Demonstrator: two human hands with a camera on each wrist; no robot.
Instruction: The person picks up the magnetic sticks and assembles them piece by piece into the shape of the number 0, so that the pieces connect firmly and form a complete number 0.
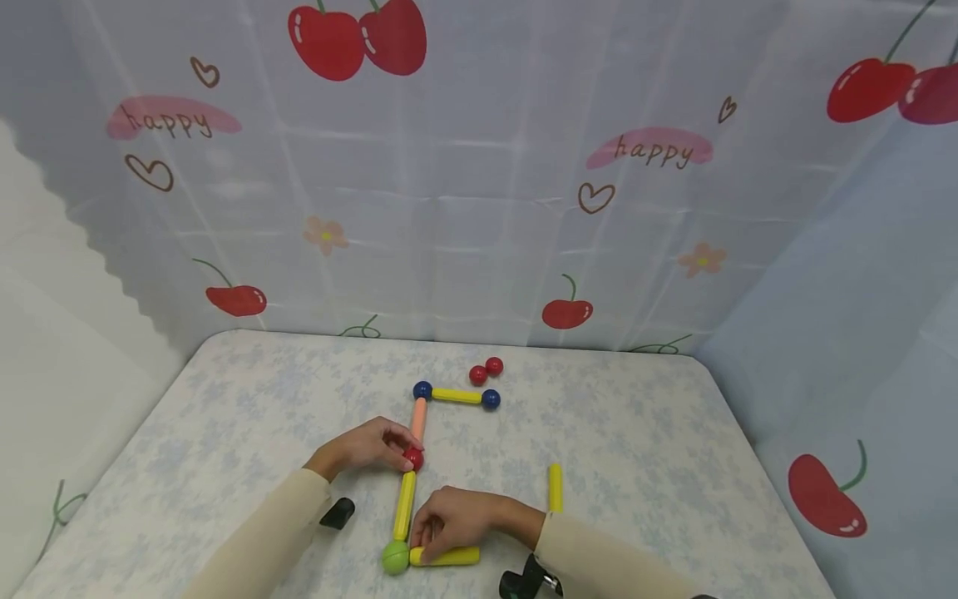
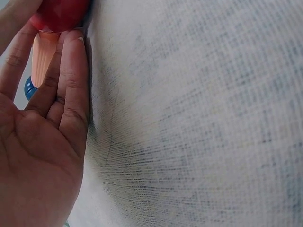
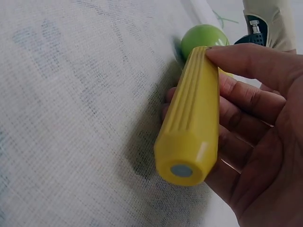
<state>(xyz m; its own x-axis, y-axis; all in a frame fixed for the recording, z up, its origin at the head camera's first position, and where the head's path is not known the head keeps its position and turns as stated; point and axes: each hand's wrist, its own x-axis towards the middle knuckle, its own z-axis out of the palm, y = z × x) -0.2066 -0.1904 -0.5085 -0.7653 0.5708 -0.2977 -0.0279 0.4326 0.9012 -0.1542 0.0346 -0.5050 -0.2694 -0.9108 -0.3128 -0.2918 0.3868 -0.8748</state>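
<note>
My left hand [image 1: 365,443] pinches a red ball [image 1: 414,460] between thumb and fingers. A pink rod [image 1: 419,420] runs from that ball to a blue ball [image 1: 422,390], and a yellow rod [image 1: 404,506] leads the other way to a larger green ball [image 1: 395,557]. With thumb and fingers, my right hand [image 1: 458,517] grips a second yellow rod [image 3: 189,123], its far end right at the green ball. A grey disc shows in this rod's near end in the right wrist view. In the left wrist view the red ball [image 2: 59,14] is partly cut off.
Another yellow rod [image 1: 456,397] joins the far blue ball to a second blue ball [image 1: 491,399]. Two red balls [image 1: 478,375] lie behind them. A loose yellow rod [image 1: 555,485] lies beyond my right forearm. A printed curtain [image 1: 479,208] hangs along the table's back edge.
</note>
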